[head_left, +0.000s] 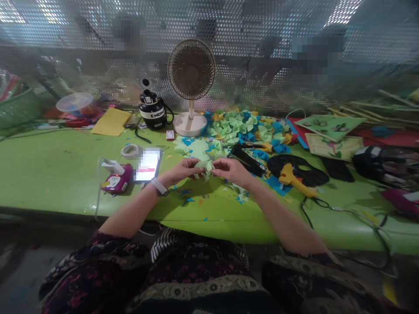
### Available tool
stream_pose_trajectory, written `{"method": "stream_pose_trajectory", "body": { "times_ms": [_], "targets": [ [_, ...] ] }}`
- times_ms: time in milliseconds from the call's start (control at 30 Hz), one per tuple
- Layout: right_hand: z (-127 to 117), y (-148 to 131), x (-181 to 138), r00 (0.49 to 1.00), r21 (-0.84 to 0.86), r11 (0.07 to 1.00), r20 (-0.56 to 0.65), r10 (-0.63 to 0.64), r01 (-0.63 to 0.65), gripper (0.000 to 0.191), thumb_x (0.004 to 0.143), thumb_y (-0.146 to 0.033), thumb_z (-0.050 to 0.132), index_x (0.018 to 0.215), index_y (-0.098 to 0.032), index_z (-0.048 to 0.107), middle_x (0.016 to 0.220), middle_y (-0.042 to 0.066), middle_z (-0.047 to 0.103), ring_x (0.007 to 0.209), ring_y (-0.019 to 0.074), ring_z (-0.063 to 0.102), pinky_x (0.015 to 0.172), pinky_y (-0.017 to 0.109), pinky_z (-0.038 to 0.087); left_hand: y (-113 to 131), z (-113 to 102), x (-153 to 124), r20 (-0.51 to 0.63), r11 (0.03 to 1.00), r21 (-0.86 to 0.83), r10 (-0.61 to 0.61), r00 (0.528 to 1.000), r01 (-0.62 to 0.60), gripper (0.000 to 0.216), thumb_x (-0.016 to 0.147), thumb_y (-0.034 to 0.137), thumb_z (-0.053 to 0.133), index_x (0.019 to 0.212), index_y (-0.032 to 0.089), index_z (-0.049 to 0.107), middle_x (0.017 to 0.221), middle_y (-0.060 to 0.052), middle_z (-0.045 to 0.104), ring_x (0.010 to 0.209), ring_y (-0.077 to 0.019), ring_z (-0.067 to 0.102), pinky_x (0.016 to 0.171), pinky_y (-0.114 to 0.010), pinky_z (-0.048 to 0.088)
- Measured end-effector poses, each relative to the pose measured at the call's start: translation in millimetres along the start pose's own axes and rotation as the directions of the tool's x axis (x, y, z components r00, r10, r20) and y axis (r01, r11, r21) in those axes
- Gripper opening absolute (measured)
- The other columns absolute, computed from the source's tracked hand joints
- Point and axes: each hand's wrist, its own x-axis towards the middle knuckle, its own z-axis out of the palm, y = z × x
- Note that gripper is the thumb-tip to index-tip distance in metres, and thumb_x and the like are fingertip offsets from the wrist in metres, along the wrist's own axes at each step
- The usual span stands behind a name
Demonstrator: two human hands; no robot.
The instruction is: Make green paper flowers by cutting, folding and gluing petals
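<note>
Between my two hands is a pale green paper flower point(205, 165), pinched from both sides just above the green table point(229, 213). The fingers of my left hand point(183, 171) close on its left side. On its right side, my right hand point(232, 171) grips the edge with thumb and fingertips. Light green paper pieces point(196, 148) lie just behind the hands. Farther back is a heap of folded paper flowers point(237, 126) in green, blue and yellow. Small paper scraps point(188, 200) are scattered below and around my hands.
A desk fan point(191, 69) and a dark water jug point(153, 111) stand at the back. Left of my hands are a lit phone point(148, 165), a tape roll point(130, 151) and a purple power strip point(118, 179). A black stapler point(248, 160) and a yellow glue gun point(294, 179) lie to the right.
</note>
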Motion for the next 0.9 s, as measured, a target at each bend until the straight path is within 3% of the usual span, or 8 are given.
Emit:
{"method": "stream_pose_trajectory", "body": {
  "times_ms": [633, 900],
  "targets": [
    [-1, -4, 0, 1.000, -0.032, 0.999, -0.011, -0.021, 0.021, 0.030, 0.072, -0.041, 0.071, 0.089, -0.016, 0.070, 0.075, 0.002, 0.069, 0.070, 0.0153, 0.063, 0.074, 0.032, 0.051, 0, -2, 0, 0.022, 1.000, -0.022, 0.004, 1.000, -0.003, 0.029, 0.078, 0.036, 0.077, 0.091, 0.012, 0.066, 0.081, -0.003, 0.069, 0.069, -0.0088, 0.063, 0.059, -0.019, 0.047],
    [-1, 2, 2, 0.999, -0.097, 0.994, 0.000, -0.053, 0.053, 0.030, 0.075, -0.040, 0.068, 0.092, -0.016, 0.070, 0.080, 0.004, 0.071, 0.072, 0.0153, 0.063, 0.074, 0.031, 0.051, 2, 1, -1, 0.017, 1.000, -0.022, -0.012, 1.000, 0.012, 0.031, 0.075, 0.037, 0.079, 0.089, 0.013, 0.065, 0.078, -0.001, 0.068, 0.067, -0.0084, 0.063, 0.058, -0.019, 0.046]
  ]
}}
